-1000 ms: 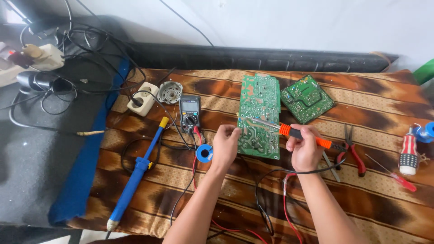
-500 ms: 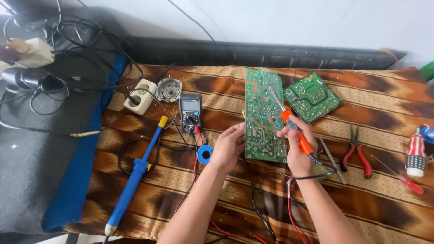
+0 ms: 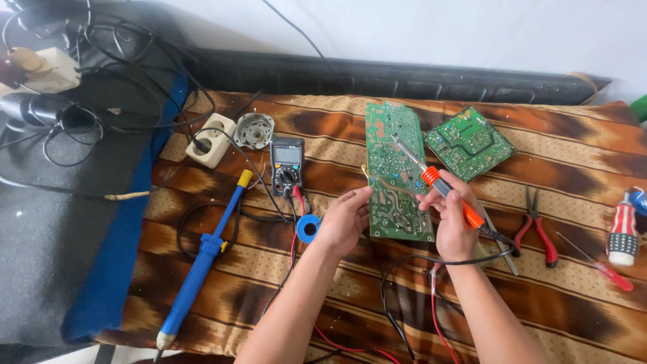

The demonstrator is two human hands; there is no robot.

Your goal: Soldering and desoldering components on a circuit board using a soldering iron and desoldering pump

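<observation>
A long green circuit board (image 3: pixel 394 168) lies on a brown patterned cloth (image 3: pixel 566 283). My left hand (image 3: pixel 345 221) rests at the board's lower left edge, fingertips touching it. My right hand (image 3: pixel 453 222) grips a soldering iron with an orange handle (image 3: pixel 450 195). Its metal tip points up and left over the middle of the board. A black cord runs from the iron's rear down across the cloth.
A second green board (image 3: pixel 470 141) lies to the right. Red-handled pliers (image 3: pixel 536 226), a small red screwdriver (image 3: pixel 600 266) and a striped-handle tool (image 3: pixel 621 226) lie farther right. At left are a blue desoldering pump (image 3: pixel 202 259), multimeter (image 3: pixel 287 165), blue solder spool (image 3: pixel 308 229), white socket (image 3: pixel 210 140) and tangled cables.
My right hand swung the soldering iron from lying nearly flat to pointing up and left over the board. My left hand stayed at the board's edge.
</observation>
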